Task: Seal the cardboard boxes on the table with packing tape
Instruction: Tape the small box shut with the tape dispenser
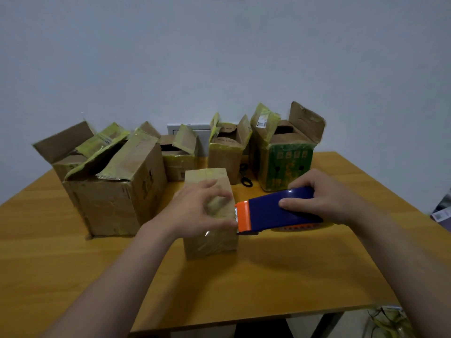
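Note:
A small closed cardboard box (pixel 214 242) stands in the middle of the wooden table (pixel 268 276). My left hand (pixel 197 211) rests on its top with fingers spread, and clear tape glints just below the hand. My right hand (pixel 324 193) grips a blue tape dispenser (pixel 280 211) with an orange cutter head, held against the box's upper right edge. Behind stand several boxes with raised flaps: a large brown box (pixel 114 196), two small ones (pixel 179 162) (pixel 225 157) and a green printed box (pixel 285 164).
Black scissors (pixel 245 178) lie between the small boxes and the green box. A white wall rises directly behind the row of boxes. The table's front edge is near me, with its right corner at the lower right.

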A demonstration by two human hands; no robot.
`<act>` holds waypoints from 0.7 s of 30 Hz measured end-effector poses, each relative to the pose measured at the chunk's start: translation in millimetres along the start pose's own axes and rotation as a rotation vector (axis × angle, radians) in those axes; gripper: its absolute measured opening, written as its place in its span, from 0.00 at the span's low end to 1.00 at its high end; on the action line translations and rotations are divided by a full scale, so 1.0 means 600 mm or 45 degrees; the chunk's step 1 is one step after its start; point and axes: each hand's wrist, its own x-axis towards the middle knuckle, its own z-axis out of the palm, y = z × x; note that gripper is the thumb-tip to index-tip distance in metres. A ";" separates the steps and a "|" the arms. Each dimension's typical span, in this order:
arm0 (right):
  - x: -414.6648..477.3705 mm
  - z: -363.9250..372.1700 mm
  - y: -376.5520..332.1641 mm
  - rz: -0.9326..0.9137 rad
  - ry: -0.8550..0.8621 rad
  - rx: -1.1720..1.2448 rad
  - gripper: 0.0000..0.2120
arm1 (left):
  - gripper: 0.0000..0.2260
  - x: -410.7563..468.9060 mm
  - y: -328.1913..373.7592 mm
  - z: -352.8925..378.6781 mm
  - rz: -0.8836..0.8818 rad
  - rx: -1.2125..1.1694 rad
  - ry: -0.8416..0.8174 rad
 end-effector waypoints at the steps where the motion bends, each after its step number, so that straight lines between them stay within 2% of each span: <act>1: 0.001 0.000 0.000 0.003 -0.003 -0.002 0.17 | 0.37 0.008 -0.001 0.002 0.018 0.039 -0.048; 8: 0.006 -0.002 0.004 -0.006 -0.015 0.020 0.16 | 0.37 0.040 -0.023 -0.004 0.100 0.073 -0.313; 12: 0.010 -0.001 0.006 -0.004 -0.035 0.050 0.16 | 0.32 0.043 -0.016 -0.002 0.100 0.028 -0.244; 17: 0.008 -0.005 0.009 0.003 -0.044 0.087 0.13 | 0.30 0.039 -0.008 0.005 0.093 0.043 -0.182; 21: 0.005 -0.011 0.011 0.008 -0.043 0.076 0.16 | 0.31 0.042 0.001 0.007 0.066 0.065 -0.173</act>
